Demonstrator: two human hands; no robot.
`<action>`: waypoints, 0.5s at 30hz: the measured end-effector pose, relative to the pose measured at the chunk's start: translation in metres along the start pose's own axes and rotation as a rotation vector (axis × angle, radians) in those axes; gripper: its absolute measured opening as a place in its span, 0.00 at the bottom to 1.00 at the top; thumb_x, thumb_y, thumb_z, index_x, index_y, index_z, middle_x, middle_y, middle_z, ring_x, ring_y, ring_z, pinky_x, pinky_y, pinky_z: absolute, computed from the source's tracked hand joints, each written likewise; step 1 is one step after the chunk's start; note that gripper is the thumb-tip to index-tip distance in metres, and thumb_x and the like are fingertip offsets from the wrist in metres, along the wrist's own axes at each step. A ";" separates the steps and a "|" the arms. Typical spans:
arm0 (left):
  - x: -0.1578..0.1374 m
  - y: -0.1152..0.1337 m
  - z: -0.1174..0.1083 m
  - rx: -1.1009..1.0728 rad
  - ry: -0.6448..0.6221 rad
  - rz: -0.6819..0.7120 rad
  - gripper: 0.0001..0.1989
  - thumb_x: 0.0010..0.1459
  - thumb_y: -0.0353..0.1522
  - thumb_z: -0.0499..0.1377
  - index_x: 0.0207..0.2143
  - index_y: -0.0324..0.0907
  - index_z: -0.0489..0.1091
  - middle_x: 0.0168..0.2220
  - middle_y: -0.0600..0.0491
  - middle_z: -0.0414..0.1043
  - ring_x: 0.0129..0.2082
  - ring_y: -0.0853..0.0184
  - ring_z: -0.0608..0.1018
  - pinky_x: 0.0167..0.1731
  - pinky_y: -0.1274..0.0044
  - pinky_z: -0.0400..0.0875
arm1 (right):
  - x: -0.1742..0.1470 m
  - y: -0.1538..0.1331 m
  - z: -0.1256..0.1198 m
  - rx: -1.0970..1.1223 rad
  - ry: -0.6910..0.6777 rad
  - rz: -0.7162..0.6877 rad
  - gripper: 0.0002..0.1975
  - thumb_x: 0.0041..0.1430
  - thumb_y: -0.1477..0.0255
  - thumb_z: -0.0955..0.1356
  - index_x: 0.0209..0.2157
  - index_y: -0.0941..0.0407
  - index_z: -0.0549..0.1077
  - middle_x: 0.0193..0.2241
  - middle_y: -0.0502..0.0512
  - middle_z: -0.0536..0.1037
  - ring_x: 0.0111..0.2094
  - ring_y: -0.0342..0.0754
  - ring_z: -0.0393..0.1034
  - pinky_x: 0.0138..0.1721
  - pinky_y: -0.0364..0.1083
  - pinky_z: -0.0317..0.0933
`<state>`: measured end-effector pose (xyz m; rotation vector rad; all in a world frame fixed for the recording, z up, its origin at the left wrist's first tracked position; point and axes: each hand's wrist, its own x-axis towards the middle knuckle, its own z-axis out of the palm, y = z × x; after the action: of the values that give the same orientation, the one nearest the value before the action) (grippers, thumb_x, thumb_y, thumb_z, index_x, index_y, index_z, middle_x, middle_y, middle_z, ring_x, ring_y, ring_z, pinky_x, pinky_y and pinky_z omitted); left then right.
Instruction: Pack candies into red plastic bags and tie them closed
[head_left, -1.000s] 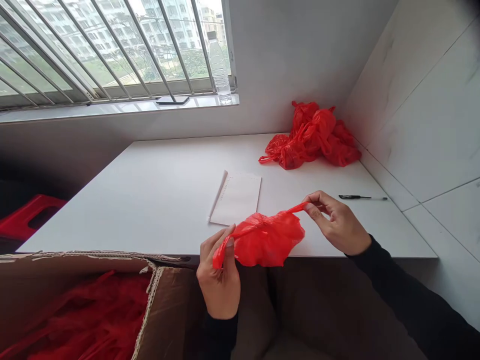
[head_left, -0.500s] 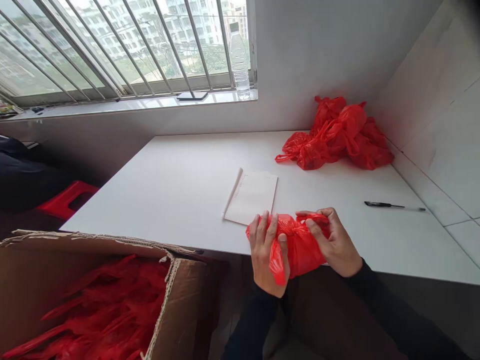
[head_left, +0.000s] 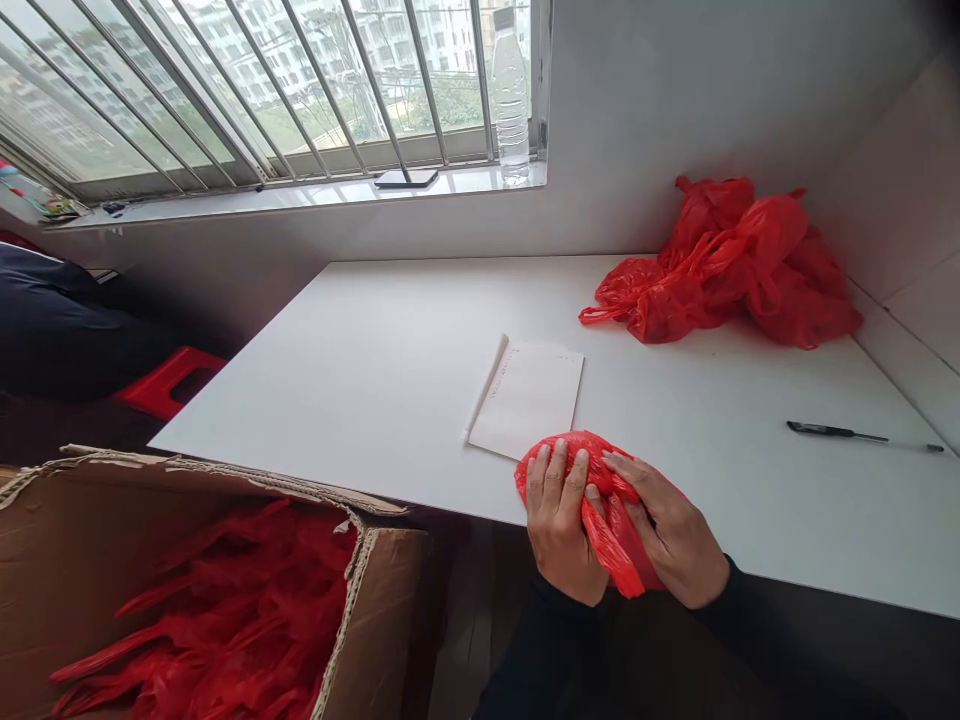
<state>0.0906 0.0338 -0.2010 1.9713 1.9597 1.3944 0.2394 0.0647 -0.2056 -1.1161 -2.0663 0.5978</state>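
Note:
A red plastic bag [head_left: 615, 545], bunched and with something bulky inside, is between my hands at the table's near edge. My left hand [head_left: 562, 525] grips its left side, fingers laid over the top and thumb near the middle. From the right, my right hand [head_left: 679, 530] closes on the bag, its fingertips pressing on the gathered plastic. A loose flap of the bag hangs down between the hands. What the bag contains is hidden. Just beyond it lies a notepad [head_left: 529, 400] with a rolled-back left edge, its near corner partly behind the bag.
Several filled red bags [head_left: 727, 265] are heaped at the table's back right. A pen [head_left: 836, 432] lies on the white table [head_left: 375, 360]. At left stands an open cardboard box [head_left: 382, 600] of red bags. A bottle [head_left: 512, 110] and phone [head_left: 406, 179] rest on the sill.
My right hand has moved inward over the bag's top, closer to my left hand. The bag looks rounder and more bunched. The view has shifted slightly left.

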 end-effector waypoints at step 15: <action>-0.003 0.000 0.006 0.028 0.032 -0.021 0.24 0.64 0.24 0.53 0.61 0.44 0.67 0.64 0.49 0.65 0.67 0.56 0.63 0.64 0.59 0.63 | -0.001 0.001 0.002 -0.098 0.026 -0.072 0.24 0.72 0.74 0.58 0.67 0.49 0.59 0.61 0.53 0.68 0.62 0.53 0.63 0.60 0.58 0.63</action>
<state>0.0947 0.0346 -0.2059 1.9463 2.0185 1.4101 0.2388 0.0641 -0.2085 -1.0941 -2.1232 0.4491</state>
